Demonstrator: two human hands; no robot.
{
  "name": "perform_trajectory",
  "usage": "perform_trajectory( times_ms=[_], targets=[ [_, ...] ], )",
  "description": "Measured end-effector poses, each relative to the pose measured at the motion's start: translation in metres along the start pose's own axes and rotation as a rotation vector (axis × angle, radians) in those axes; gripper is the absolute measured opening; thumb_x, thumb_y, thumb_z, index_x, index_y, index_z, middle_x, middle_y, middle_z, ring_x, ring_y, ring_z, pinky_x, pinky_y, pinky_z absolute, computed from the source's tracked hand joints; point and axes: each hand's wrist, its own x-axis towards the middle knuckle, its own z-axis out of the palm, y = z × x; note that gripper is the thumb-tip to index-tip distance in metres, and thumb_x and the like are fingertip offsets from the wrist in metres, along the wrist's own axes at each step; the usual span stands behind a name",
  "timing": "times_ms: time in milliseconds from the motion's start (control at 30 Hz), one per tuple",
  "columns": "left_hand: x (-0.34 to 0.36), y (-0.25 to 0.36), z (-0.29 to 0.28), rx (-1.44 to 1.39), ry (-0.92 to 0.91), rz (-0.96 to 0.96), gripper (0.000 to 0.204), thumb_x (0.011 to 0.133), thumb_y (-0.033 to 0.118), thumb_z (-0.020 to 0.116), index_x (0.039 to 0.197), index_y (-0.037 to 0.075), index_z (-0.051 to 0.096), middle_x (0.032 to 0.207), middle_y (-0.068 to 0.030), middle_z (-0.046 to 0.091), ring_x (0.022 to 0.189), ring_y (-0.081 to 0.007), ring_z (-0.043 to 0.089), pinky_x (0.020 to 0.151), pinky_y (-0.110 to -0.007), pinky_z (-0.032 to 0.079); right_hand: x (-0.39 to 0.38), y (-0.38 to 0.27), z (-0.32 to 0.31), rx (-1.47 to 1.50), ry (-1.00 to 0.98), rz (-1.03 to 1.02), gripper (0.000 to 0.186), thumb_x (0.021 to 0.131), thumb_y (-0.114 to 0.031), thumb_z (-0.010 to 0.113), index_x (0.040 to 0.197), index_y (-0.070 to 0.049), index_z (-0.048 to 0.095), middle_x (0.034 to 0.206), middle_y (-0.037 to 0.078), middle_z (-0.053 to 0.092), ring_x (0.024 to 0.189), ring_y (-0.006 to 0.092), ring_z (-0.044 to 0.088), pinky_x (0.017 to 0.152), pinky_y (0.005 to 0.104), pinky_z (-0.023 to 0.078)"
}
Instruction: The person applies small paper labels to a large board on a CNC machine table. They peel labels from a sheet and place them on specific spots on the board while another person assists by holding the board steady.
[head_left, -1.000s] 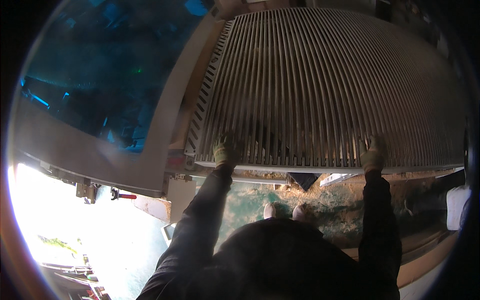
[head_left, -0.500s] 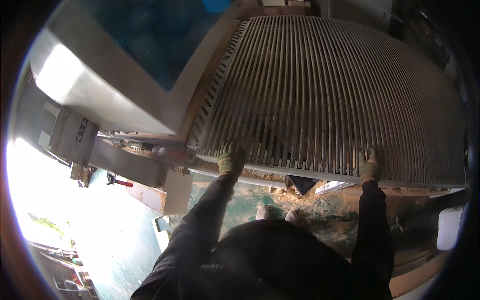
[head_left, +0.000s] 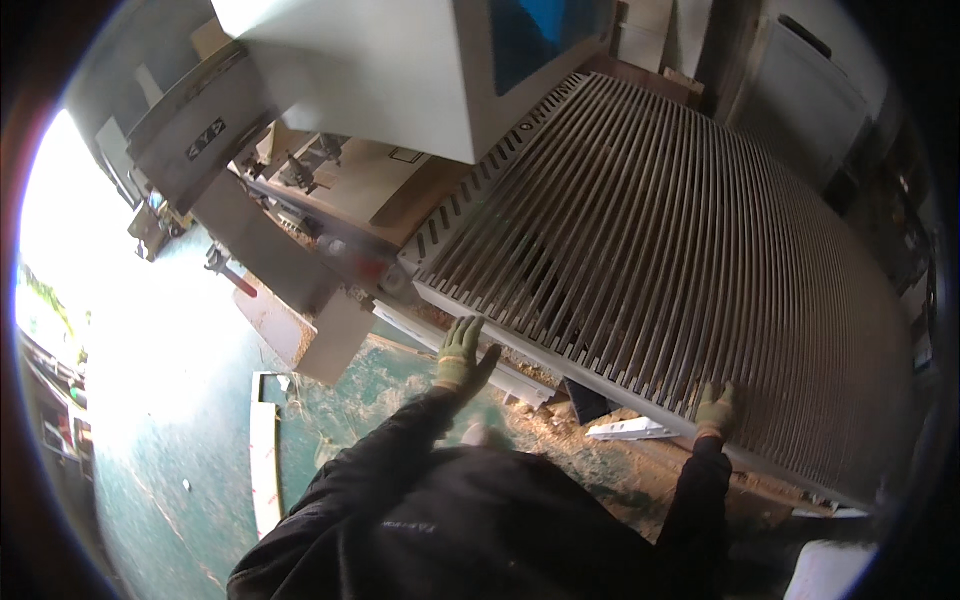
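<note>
A large slatted metal table (head_left: 640,240) fills the right of the view, with a pale front rail (head_left: 540,343). My left hand (head_left: 465,355), in a pale greenish work glove, is open with fingers extended and holds nothing, just in front of the table's left front corner. My right hand (head_left: 716,408), in the same kind of glove, rests open on the front ends of the slats. Sawdust (head_left: 525,365) lies below the rail.
A grey machine housing (head_left: 400,70) with a blue window stands left of the slats, above a bed with metal fittings (head_left: 300,172). A red-handled clamp (head_left: 240,280) hangs at the left. A leaning white frame (head_left: 263,460) and scattered debris lie on the green floor (head_left: 160,480).
The view has swung left, showing more of the machine and floor. My left hand has come off the slats to in front of the rail; my right hand stays on them.
</note>
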Motion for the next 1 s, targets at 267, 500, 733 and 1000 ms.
perform_trajectory(
  times_ms=[267,500,733,1000],
  targets=[
    [-0.024,-0.035,-0.028,-0.091,0.034,-0.218,0.067,0.092,0.039,0.072,0.142,0.0,0.052,0.139,-0.0225,0.059,0.13,-0.0413,0.053,0.112,-0.049,0.042,0.013,0.016,0.017,0.098,0.04,-0.039,0.064,0.098,-0.052,0.061,0.152,-0.018,0.051,0.139,0.026,0.063,0.127,0.0462,0.061,0.103,0.0539,0.05],
    [-0.009,-0.095,-0.044,-0.145,0.12,-0.327,0.067,0.088,0.037,0.078,0.142,0.004,0.053,0.133,-0.0204,0.062,0.124,-0.0409,0.057,0.107,-0.049,0.045,0.018,0.016,0.024,0.124,0.156,-0.029,0.059,0.099,-0.046,0.065,0.152,-0.021,0.054,0.143,0.023,0.062,0.127,0.0412,0.063,0.102,0.05,0.051],
    [0.01,-0.187,-0.068,-0.131,0.106,-0.394,0.069,0.086,0.031,0.082,0.143,0.004,0.053,0.13,-0.0243,0.062,0.121,-0.0437,0.058,0.103,-0.05,0.048,-0.104,-0.127,0.033,0.487,0.403,-0.249,0.041,0.096,-0.022,0.073,0.131,-0.003,0.067,0.135,0.017,0.067,0.124,0.032,0.063,0.108,0.042,0.047],
    [0.064,-0.261,-0.068,-0.121,-0.02,-0.478,0.081,0.082,0.033,0.085,0.148,0.004,0.049,0.135,-0.024,0.06,0.125,-0.0434,0.056,0.103,-0.05,0.049,-0.178,-0.24,0.059,0.612,0.267,-0.528,0.035,0.094,-0.011,0.074,0.128,-0.004,0.069,0.129,0.012,0.067,0.117,0.0267,0.063,0.1,0.0411,0.051]
  ],
)
